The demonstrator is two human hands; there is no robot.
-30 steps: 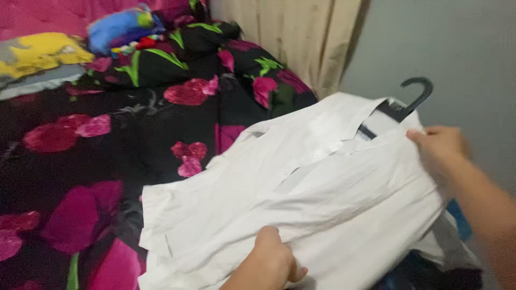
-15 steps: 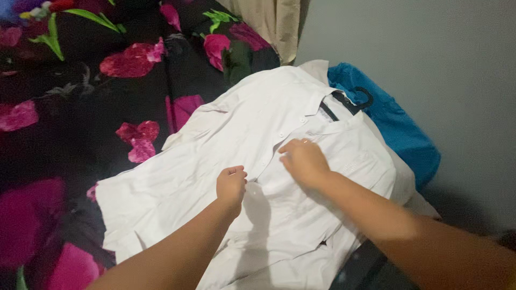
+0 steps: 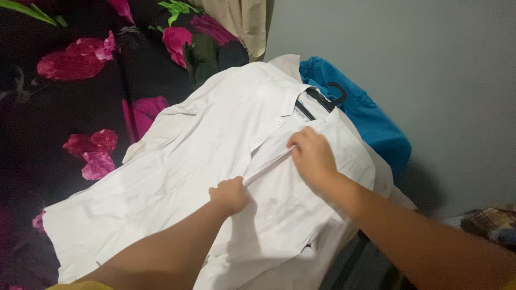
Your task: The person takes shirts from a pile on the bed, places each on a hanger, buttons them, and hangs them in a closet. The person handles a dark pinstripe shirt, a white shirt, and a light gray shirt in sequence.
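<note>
A white button-up shirt [image 3: 177, 177] lies spread over the edge of a bed, still on a black hanger [image 3: 329, 100] whose hook shows at the collar. My left hand [image 3: 230, 194] pinches the front placket near the shirt's middle. My right hand [image 3: 312, 156] grips the same placket higher up, just below the collar, and the strip of cloth is pulled taut between the two hands.
The bed carries a black cover with large pink flowers [image 3: 75, 96]. A blue garment [image 3: 371, 121] lies under the shirt's collar end by the grey wall [image 3: 419, 64]. A beige curtain [image 3: 242, 21] hangs at the top. Plaid cloth [image 3: 492, 223] shows at the right.
The view has shifted right and closer. My right hand left the hanger end and came onto the shirt front; both hands now pull the placket tight between them.
</note>
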